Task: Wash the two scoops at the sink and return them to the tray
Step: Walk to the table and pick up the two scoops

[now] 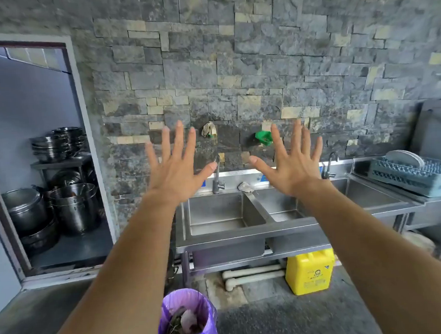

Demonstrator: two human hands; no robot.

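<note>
Left hand (174,169) and right hand (295,162) are raised before the sink (244,233), fingers spread wide, holding nothing. Neither scoop is in view, nor any certain tray; a grey dish rack (406,178) holding a plate sits at the right end of the sink unit. Scoop material and weight cannot be told. Expect a rigid tool, slippery when wet: grip the handle, not the bowl, under the faucet (216,186) at the left basin's back edge.

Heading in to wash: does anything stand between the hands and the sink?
Nothing visible at hand height: left hand and right hand are open, empty, raised before the sink. On the floor, a purple-lined bin stands in front of it. No scoops in view.
</note>
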